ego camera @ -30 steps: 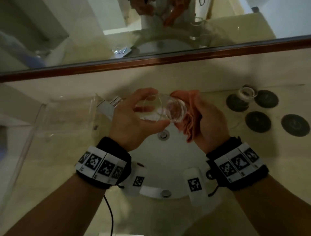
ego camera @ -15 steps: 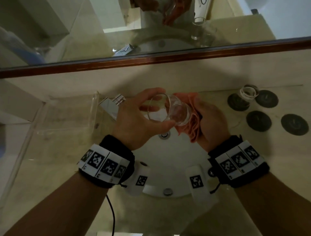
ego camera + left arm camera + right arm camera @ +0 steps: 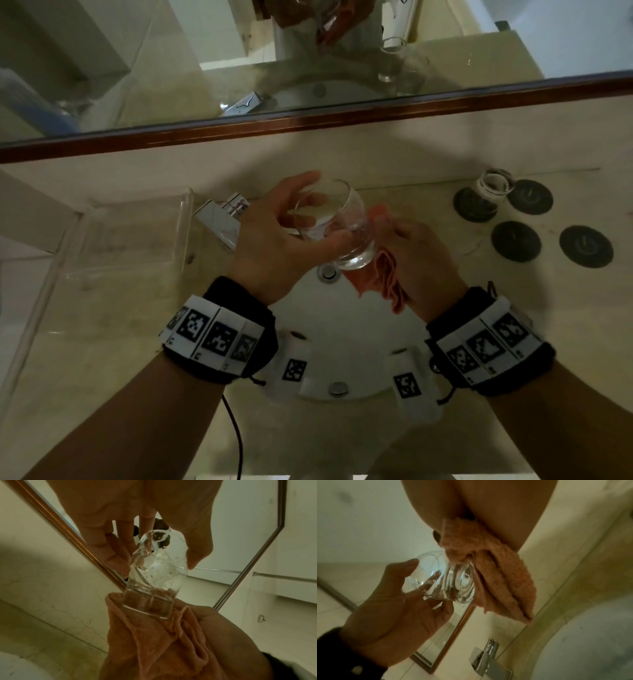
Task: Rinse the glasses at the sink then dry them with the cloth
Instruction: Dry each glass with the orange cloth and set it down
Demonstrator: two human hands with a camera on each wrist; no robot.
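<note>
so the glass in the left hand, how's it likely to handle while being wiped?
Probably slippery: droplets cling inside the glass, so it looks wet. Likely fragile; the walls look thin and clear. The left hand grips only near the rim, and the cloth in the right hand pushes at the base, so it could twist loose.

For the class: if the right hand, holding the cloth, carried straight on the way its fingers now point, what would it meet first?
Most likely the glass. The right hand presses the orange cloth against its base, which the left hand grips, so cloth and glass already touch.
</note>
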